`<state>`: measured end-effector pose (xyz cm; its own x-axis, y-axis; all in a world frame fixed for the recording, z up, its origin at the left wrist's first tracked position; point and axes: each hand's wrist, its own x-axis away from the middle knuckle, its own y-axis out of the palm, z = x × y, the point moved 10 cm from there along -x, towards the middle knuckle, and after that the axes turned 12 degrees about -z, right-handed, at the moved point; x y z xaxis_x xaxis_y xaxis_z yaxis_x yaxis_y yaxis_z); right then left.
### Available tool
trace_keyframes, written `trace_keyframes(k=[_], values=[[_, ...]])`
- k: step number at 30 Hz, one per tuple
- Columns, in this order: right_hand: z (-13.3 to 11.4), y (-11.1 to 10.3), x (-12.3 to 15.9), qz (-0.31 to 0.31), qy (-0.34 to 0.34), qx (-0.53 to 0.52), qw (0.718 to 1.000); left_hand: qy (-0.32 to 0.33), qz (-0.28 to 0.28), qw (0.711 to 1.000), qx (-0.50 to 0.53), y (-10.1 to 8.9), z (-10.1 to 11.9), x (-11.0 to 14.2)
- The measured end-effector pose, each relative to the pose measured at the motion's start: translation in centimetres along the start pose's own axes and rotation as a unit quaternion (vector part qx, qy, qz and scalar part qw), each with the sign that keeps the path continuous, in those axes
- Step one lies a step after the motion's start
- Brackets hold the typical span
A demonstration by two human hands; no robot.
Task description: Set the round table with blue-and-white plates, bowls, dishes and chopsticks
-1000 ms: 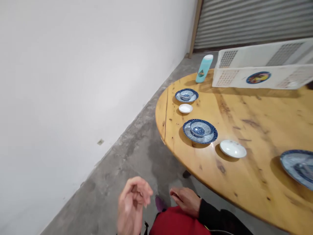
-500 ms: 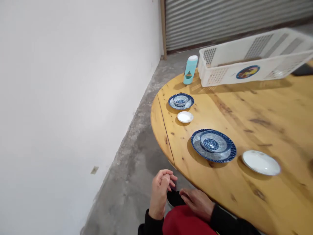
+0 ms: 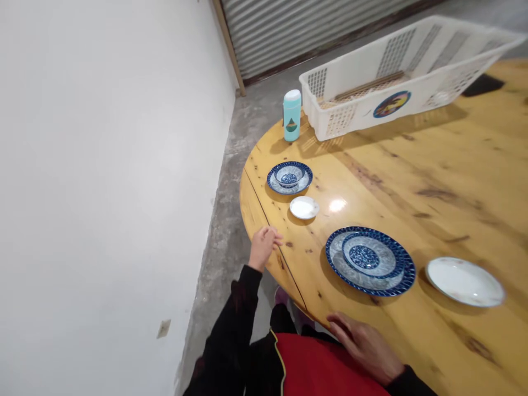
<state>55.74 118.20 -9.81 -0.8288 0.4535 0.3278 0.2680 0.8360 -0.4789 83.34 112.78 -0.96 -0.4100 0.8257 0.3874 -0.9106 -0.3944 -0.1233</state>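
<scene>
My left hand [image 3: 264,247] is stretched forward over the table's left edge, its fingers loosely bent and apart, holding nothing. Closest to it is a small white dish [image 3: 304,208]. Just beyond that dish, a small blue-patterned bowl [image 3: 289,176] sits on a blue-rimmed plate [image 3: 287,190]. Low in the view, my right hand [image 3: 367,349] rests by the near table edge, fingers extended and nothing in it. Above this hand lies a larger blue-rimmed plate [image 3: 406,269] with a blue-patterned bowl [image 3: 365,257] on it. A white oval-looking dish [image 3: 465,281] is to their right.
A white plastic basket [image 3: 346,124] with long thin sticks [image 3: 371,87] inside stands at the back of the wooden table [image 3: 391,203]. Beside it is a light-blue bottle [image 3: 292,116]. A dark flat object [image 3: 483,85] lies far right. A white wall [image 3: 103,165] is on the left.
My left hand has moved away from my body, forward to the table's left edge. My right hand has shifted right, onto the near edge. The view has also shifted.
</scene>
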Motion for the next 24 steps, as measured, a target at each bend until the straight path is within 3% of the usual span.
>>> trace_keyframes(k=[6, 11, 17, 24], values=[[2.8, -1.3, 1.2, 0.060, 0.096, -0.058, 0.992, -0.011, -0.002, 0.995, -0.103, -0.8, 4.9, -13.2], [3.3, -1.3, 1.3, 0.113, 0.170, -0.069, 0.976, -0.021, -0.027, 0.987, -0.157, -0.4, 6.3, -20.8], [3.0, 0.1, 0.8, 0.122, 0.223, -0.104, 0.962, -0.046, -0.070, 0.977, -0.194, 1.1, 6.1, -25.9], [-0.9, -1.3, -1.0, 0.203, 0.259, -0.100, 0.939, -0.030, -0.095, 0.967, -0.236, 2.1, 7.1, -28.0]])
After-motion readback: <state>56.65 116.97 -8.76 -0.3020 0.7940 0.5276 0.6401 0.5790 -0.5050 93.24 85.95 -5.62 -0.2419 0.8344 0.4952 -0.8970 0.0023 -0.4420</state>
